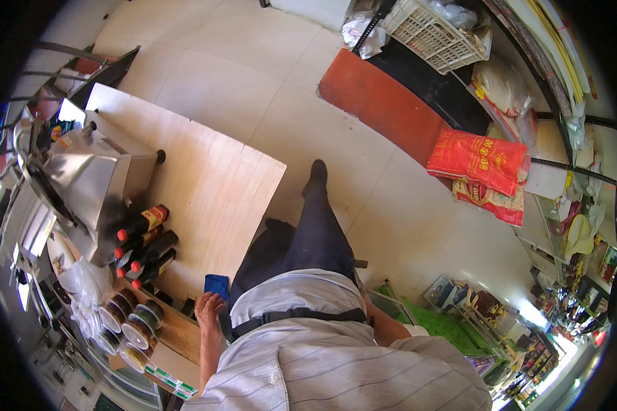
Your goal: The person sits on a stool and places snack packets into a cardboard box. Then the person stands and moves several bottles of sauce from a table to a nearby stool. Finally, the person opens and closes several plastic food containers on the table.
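Note:
My left hand (209,308) is by the near edge of a pale wood-topped table (212,171), its fingers loosely bent and a little apart. I see nothing held in it. Just beyond the fingertips is a small blue object (216,285), too unclear to name. Beside the wrist a black strap end hangs from the belt (301,316) at my waist. Only part of my right forearm (385,325) shows at my right side; the hand itself is hidden behind my body.
Dark bottles with red caps (147,226) lie on the table beside a steel machine (92,181). Several lidded round tubs (137,333) stand nearer. On the right, red sacks (480,162) rest by shelving with a plastic crate (435,34). Tiled floor (253,89) stretches ahead.

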{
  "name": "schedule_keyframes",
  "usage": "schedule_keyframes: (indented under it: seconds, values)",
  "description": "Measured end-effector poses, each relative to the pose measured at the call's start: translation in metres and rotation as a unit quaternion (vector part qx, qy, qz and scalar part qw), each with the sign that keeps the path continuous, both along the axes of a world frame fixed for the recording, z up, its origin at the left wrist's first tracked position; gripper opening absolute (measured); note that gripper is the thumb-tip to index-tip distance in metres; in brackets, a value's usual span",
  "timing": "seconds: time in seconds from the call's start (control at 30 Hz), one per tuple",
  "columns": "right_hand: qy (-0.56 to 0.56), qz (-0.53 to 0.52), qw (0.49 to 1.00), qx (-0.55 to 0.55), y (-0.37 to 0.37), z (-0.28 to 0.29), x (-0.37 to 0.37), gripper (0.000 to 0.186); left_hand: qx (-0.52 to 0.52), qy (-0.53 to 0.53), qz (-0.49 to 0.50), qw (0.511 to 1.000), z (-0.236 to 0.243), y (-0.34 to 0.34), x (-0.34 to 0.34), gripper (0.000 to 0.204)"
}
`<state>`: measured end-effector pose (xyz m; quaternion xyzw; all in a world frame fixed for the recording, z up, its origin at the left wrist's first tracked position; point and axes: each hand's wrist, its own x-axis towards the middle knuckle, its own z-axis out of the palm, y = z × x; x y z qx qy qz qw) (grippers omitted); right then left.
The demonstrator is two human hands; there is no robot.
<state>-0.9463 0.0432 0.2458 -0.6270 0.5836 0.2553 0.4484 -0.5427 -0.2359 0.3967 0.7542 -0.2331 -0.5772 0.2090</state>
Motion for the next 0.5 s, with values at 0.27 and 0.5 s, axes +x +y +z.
schedule_keyframes:
  seconds: [0.27, 0.5]
  values:
    - [0.013, 0.050, 0.999, -0.012, -0.064, -0.051, -0.057, 0.024, 0.064, -0.080, -0.029, 0.994, 0.008, -0.057, -0.056, 0.040]
    - [0.034, 0.154, 0.987, -0.026, -0.147, -0.146, -0.165, 0.023, 0.072, -0.053, -0.026, 0.996, 0.023, -0.107, -0.192, 0.033]
